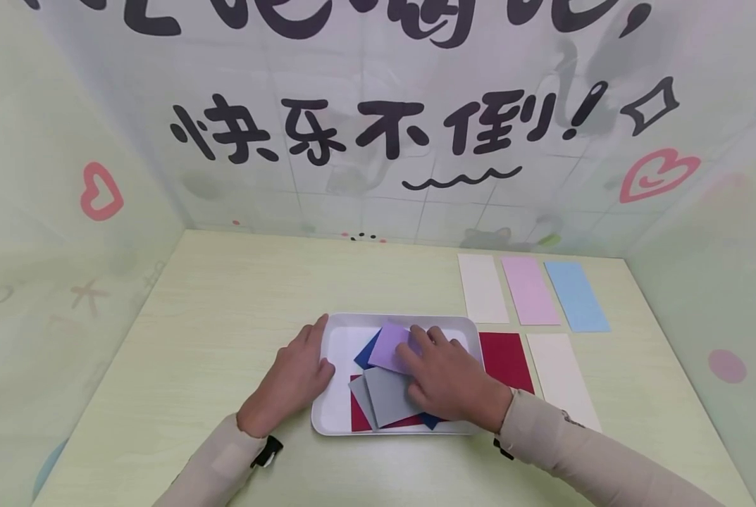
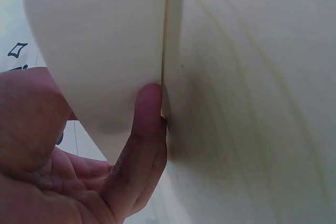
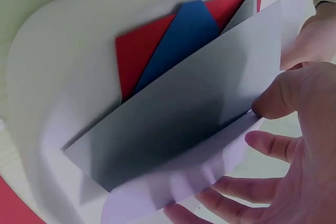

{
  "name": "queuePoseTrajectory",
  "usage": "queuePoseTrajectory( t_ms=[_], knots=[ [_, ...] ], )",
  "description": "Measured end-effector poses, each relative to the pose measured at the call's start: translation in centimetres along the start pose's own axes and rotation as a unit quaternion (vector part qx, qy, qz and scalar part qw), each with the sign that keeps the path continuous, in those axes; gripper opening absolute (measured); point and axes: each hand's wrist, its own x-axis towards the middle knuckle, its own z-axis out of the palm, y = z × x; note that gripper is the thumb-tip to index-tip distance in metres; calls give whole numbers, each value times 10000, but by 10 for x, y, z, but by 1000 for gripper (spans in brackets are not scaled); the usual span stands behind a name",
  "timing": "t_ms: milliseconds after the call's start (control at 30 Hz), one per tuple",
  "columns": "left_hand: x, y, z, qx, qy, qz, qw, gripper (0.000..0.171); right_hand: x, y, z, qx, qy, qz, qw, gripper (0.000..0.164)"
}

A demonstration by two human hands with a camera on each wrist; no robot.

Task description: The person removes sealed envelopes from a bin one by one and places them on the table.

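Observation:
A white tray (image 1: 339, 415) stands on the table with a loose pile of coloured cards in it. My left hand (image 1: 295, 377) holds the tray's left end; in the left wrist view its fingers (image 2: 147, 124) lie against the tray wall. Over the pile, my right hand (image 1: 447, 373) grips a purple card (image 1: 387, 345), which bends in the right wrist view. The right thumb (image 3: 278, 95) is at that card's edge, beside a grey card (image 3: 178, 103). Beneath are another grey card (image 1: 361, 401), a blue card (image 3: 176, 45) and a red card (image 3: 142, 51), each partly covered.
Right of the tray, cards lie in two rows on the table (image 1: 225, 296). Behind are a white card (image 1: 482, 289), a pink card (image 1: 531, 290) and a light blue card (image 1: 577, 296). In front lie a dark red card (image 1: 507, 362) and another white card (image 1: 561, 373). Printed walls enclose the table.

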Motion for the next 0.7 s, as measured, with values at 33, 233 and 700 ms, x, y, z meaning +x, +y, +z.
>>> queuePoseTrajectory(
  t_ms=[33,233,700],
  knots=[
    [0,0,0,-8,-11,-6,10000,72,0,0,0,26,22,-8,10000,33],
    [0,0,1,-60,12,27,10000,72,1,2,1,61,124,-51,9999,45],
    [-1,-1,0,-90,35,19,10000,73,0,12,-12,-26,193,47,9998,48]
  ],
)
